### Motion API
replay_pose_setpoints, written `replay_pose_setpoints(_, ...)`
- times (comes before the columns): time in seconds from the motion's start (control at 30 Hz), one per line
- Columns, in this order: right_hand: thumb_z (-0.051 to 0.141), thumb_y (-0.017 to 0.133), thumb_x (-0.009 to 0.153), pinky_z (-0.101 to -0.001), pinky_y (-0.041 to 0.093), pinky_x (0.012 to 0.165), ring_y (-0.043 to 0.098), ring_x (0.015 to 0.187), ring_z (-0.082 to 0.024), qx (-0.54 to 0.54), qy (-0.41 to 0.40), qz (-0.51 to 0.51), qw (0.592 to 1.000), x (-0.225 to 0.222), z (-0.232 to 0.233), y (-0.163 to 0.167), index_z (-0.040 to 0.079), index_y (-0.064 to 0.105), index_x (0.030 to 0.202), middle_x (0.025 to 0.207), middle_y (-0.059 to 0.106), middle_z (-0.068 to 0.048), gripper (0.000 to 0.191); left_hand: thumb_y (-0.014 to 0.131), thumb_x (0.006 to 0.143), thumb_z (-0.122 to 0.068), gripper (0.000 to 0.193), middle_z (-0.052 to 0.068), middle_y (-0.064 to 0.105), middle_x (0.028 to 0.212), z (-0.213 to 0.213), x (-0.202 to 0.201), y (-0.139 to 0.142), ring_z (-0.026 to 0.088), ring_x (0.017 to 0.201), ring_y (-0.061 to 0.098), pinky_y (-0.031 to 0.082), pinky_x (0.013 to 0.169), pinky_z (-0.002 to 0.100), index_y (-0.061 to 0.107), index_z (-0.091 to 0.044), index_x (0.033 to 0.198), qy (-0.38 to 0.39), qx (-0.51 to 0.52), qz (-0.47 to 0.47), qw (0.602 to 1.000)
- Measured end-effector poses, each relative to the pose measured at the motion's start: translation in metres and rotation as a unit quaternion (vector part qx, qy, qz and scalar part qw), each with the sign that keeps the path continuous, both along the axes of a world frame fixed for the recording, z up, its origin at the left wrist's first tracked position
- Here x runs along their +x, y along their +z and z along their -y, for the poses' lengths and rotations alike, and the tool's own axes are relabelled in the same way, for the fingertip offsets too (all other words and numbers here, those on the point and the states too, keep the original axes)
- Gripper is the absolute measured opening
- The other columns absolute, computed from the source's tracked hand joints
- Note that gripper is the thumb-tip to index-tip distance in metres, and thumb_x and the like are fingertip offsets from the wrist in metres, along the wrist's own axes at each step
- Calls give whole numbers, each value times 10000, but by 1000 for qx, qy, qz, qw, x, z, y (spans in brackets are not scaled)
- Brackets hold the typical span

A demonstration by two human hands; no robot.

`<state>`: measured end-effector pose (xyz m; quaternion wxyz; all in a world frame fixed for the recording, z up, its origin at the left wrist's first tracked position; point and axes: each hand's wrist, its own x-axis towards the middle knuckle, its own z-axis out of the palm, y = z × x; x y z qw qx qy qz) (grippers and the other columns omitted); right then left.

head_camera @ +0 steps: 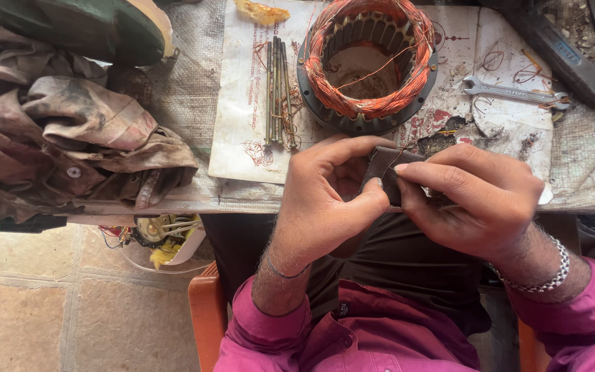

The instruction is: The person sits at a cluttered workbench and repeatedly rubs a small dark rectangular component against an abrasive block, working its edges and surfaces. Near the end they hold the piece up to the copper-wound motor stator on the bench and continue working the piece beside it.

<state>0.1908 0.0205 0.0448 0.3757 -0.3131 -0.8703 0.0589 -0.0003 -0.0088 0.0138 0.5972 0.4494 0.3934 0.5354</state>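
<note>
Both hands share one grip on a small dark brown strip point(385, 167), folded or flat I cannot tell, pinched close between them above the person's lap, at the near edge of the worktop point(173, 89). On the left side of the grip, the left hand point(325, 200) closes thumb and forefinger narrowly on the strip's left end; on the right side, the right hand point(473, 196) presses its thumb and fingers over the other end, hiding most of it.

Far to the left of the grip lies a heap of stained rags point(70, 131). Just beyond and left of the grip a bundle of long metal rods point(277, 89) rests on a sheet of printed paper point(242, 138). Straight beyond the grip sits a round motor core point(368, 62) with copper wire wound all around its ring; the winding looks largely in place, though loose wire ends trail across it, so finishing seems left. Beyond and right lies a spanner point(514, 91).
</note>
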Motion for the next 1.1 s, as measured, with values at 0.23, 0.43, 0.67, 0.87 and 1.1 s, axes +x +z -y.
replay_pose_setpoints(0.23,-11,832,805,-335,518,578,673,665,-219,12,1,0,1000,0,-1,-1,25,740,988,794,674,-114,208,700,886,19,347,65,730,1041,0,1,2,91,928,720,621,808,246,686,60,1231,5,15,-19,1000)
replay_pose_setpoints(0.43,-2,836,806,-330,513,572,669,656,-213,14,0,0,1000,0,-1,-1,29,744,987,783,673,-107,206,676,914,20,332,87,736,1044,0,0,3,104,924,729,637,806,259,675,64,1242,-3,-1,0,1000)
replay_pose_setpoints(0.67,-5,841,814,-330,510,572,665,653,-214,20,-1,-1,1000,-1,0,-1,30,742,976,779,671,-102,194,662,924,28,307,86,737,1058,0,1,2,106,945,726,645,820,269,677,70,1228,-5,-9,13,1000)
replay_pose_setpoints(0.87,-16,835,807,-329,512,571,665,648,-212,17,10,1,1000,0,0,0,28,740,969,772,667,-100,192,656,923,30,301,79,738,1057,0,1,3,100,943,725,644,819,264,681,63,1222,-2,1,5,1000)
replay_pose_setpoints(1.1,-22,829,807,-333,519,585,667,662,-219,18,-7,0,1000,-1,1,0,20,739,988,790,665,-113,206,662,913,31,297,61,730,1014,1,0,5,75,893,711,622,761,235,701,42,1208,11,11,-29,999)
